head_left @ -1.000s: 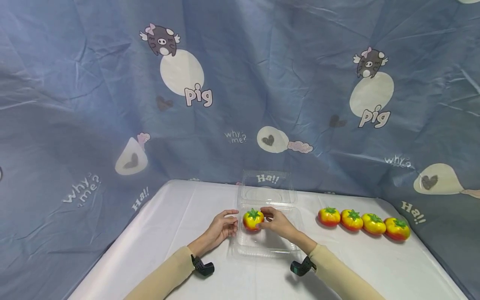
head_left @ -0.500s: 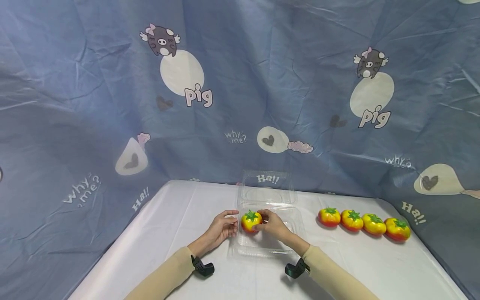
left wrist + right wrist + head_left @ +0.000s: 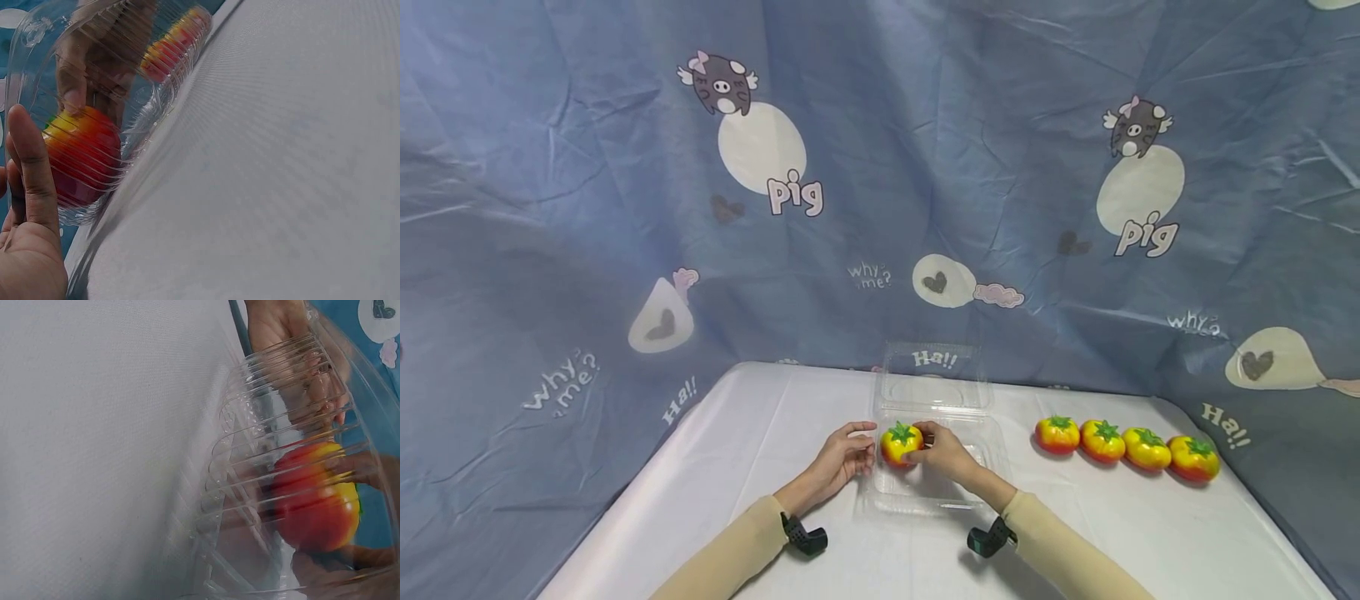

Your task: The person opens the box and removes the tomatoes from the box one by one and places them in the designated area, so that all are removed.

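Note:
A clear plastic clamshell box (image 3: 940, 500) lies with its lid (image 3: 934, 390) raised at the back. Inside its left part sits a red-and-yellow tomato (image 3: 901, 445) with a green leafy top. My right hand (image 3: 949, 454) grips this tomato from the right, thumb in front and fingers behind. Through the ribbed wall, the right wrist view shows the same tomato (image 3: 315, 500) between fingers and thumb. At the box's left side is my left hand (image 3: 838, 458), its fingers extended. In the left wrist view one finger (image 3: 34, 169) lies along the outside of the wall.
A row of several similar tomatoes (image 3: 1103, 440) stands on the white table (image 3: 805, 392) to the right of the box. Behind the table hangs a blue cloth (image 3: 850, 167) printed with pigs. Each wrist carries a dark camera mount (image 3: 805, 536).
My right hand has moved slightly left with the tomato, bringing it closer to the box's left wall. The left hand stays in place.

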A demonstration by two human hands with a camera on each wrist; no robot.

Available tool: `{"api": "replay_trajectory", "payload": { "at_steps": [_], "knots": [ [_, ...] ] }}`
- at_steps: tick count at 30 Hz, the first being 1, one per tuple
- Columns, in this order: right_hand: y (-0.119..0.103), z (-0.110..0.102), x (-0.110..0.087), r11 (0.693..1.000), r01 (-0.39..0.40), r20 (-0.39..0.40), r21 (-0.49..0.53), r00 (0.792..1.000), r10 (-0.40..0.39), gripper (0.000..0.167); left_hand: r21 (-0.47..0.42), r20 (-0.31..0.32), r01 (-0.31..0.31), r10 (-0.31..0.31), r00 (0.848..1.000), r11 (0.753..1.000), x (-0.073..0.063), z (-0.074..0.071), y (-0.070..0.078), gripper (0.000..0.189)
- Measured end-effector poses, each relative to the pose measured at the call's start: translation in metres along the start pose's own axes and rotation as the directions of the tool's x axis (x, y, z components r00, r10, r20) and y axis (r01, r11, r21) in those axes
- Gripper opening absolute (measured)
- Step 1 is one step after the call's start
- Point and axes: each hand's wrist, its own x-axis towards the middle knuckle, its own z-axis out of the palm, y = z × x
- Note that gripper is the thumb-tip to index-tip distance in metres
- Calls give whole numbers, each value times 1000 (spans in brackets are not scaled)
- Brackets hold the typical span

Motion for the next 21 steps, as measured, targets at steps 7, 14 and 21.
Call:
{"api": "replay_trajectory", "payload": {
  "at_steps": [7, 14, 21],
  "knots": [
    [1, 0, -1, 1000, 6, -9, -9, 1000, -6, 57, 6, 0, -5, 5, 1000, 1000, 0, 0, 1, 41],
    [0, -3, -2, 1000, 4, -26, -20, 1000, -4, 59, 12, 21, -3, 3, 1000, 1000, -3, 2, 4, 44],
    [-5, -13, -3, 1000, -24, -42, -4, 999, 24, 57, 9, -1, -7, 7, 1000, 1000, -1, 1, 0, 41]
  ]
}}
